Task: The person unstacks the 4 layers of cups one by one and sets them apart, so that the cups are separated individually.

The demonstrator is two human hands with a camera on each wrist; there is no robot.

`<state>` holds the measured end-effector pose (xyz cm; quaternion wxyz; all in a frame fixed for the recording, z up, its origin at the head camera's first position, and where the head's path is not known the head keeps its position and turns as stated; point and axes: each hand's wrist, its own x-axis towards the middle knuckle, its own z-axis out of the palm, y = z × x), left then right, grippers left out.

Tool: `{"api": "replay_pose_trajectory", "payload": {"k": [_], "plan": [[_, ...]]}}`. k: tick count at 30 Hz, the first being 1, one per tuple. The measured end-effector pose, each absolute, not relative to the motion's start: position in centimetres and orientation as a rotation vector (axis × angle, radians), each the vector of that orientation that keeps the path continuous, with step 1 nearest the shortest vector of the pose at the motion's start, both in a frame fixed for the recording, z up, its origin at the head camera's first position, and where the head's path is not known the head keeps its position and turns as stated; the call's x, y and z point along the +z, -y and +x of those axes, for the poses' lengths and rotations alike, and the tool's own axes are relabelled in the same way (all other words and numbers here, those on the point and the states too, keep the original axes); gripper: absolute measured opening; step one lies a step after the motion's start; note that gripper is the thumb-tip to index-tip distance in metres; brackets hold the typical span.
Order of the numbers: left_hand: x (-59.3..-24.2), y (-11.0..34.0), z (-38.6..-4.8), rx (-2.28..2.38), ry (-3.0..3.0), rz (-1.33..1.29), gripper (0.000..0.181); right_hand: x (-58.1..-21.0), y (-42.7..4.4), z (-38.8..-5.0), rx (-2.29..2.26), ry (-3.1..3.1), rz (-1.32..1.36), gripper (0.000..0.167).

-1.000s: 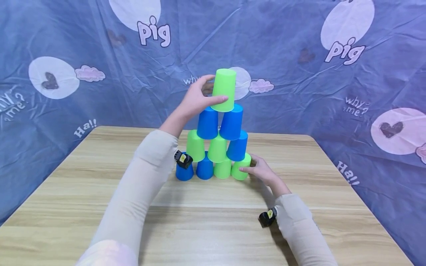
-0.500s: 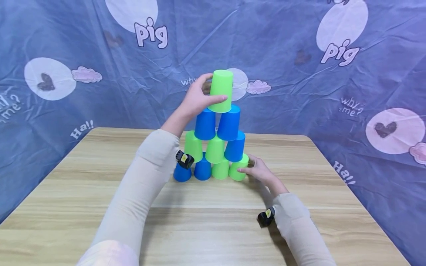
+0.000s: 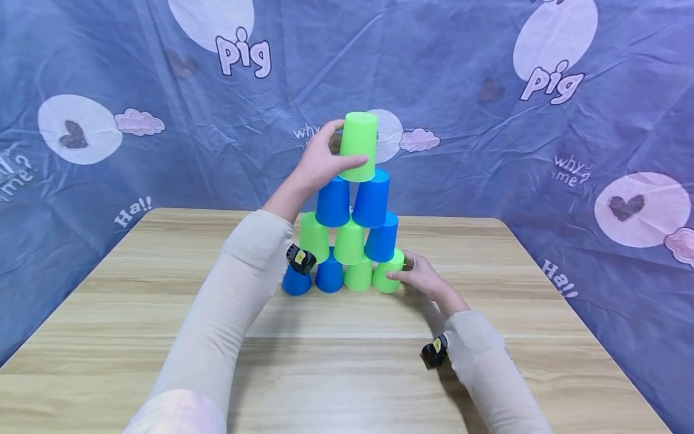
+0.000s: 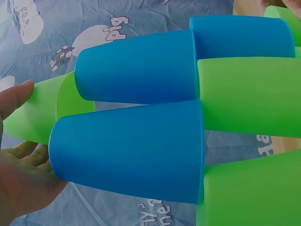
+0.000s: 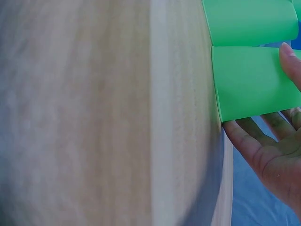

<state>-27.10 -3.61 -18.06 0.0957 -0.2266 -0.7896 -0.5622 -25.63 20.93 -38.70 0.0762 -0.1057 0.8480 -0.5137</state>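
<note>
The left hand (image 3: pixel 321 161) curls thumb and fingers round the inverted top green cup (image 3: pixel 358 137), above two blue cups (image 3: pixel 332 205); contact is unclear. The right hand (image 3: pixel 427 279) grips the bottom row's rightmost green cup (image 3: pixel 388 263) between thumb and fingers. The cup pyramid (image 3: pixel 349 244) stands on a wood-grain table (image 3: pixel 347 367) before blue printed cloth (image 3: pixel 461 175).

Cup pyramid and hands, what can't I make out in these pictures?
Head view: top of the bottom-left blue cup, behind the black wrist camera and sleeve.
Left wrist: part of the top green cup, behind blue cups.
Right wrist: part of the right hand, cut off by the right edge; table, blurred.
</note>
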Motion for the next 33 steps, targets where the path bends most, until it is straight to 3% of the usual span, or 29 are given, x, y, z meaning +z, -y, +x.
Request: {"api": "replay_pose_trajectory", "payload": {"k": [14, 26, 33], "plan": [[-17.6, 3.9, -26.7, -1.709, 2.248, -0.670, 0.064, -38.8, -20.8, -25.6, -1.556, -2.537, -0.324, 0.060], [-16.7, 6.7, -25.4, -1.744, 2.053, -0.676, 0.060, -36.2, -19.8, -23.6, -1.544, -2.544, -0.310, 0.053], [-16.6, 8.6, -24.3, -1.776, 1.987, -0.631, 0.060, -37.6, -20.4, -24.6, -1.566, -2.528, -0.314, 0.057]]}}
